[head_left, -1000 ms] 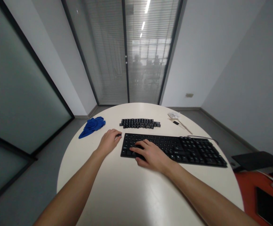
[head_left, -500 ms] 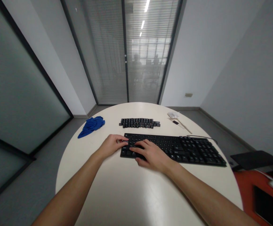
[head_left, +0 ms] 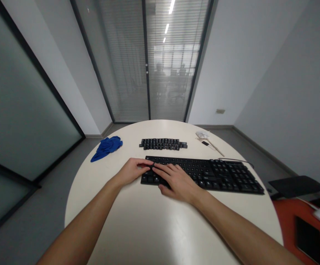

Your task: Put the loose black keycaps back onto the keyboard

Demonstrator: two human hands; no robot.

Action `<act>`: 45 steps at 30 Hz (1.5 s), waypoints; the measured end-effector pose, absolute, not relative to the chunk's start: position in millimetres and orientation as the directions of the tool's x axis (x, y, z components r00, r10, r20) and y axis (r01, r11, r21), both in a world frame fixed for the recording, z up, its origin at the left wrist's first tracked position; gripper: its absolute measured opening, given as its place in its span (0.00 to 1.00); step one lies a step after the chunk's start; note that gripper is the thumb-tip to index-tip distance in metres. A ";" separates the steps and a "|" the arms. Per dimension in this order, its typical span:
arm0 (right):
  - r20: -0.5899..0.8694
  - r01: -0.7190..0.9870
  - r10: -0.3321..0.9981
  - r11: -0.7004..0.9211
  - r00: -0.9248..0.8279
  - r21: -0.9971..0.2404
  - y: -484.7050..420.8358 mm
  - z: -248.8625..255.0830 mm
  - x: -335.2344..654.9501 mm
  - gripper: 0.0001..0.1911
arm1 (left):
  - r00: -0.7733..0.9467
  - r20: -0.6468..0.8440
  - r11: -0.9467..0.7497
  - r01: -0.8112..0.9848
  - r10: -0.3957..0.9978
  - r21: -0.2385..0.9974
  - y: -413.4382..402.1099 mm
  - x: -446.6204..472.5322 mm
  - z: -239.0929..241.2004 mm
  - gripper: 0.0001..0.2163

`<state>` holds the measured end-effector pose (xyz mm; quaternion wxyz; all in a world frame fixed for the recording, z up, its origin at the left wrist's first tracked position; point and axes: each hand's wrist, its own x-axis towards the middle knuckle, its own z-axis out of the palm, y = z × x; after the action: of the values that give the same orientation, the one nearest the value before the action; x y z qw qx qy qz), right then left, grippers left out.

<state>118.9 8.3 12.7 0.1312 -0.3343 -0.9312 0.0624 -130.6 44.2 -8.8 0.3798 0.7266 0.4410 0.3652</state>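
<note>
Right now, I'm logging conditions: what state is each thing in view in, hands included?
Black rectangular keyboard: flat, many keycaps missing from its main block.
Small black plastic keycaps behind it: loose, lined up in rows.
Blue fabric cloth: crumpled.
Slim pale stick: lying flat.
Black rectangular slab, right: flat.
Pale slatted blinds: lowered.
Left hand: thumb and forefinger close together over keyboard's left end, grip unclear.
Right hand: fingers extended over the keyboard.
</note>
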 end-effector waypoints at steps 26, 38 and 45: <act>0.200 0.597 0.643 0.764 -0.740 -0.245 8.0 10.6 119.5 0.30 | 0.365 0.099 -0.243 0.375 0.926 0.895 47.1 -151.4 -11.8 0.13; 0.207 0.599 0.640 0.767 -0.740 -0.231 8.6 9.9 118.7 0.29 | 0.440 0.167 -0.350 0.376 0.882 0.858 47.7 -153.0 -10.8 0.11; 0.213 0.597 0.641 0.766 -0.738 -0.237 8.7 8.2 119.2 0.30 | 0.412 0.158 -0.331 0.389 0.897 0.860 46.7 -152.2 -8.4 0.10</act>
<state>119.2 8.7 8.2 0.1418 -0.3330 -0.9290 0.0764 -152.2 46.7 -8.4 0.3863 0.7463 0.4307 0.3291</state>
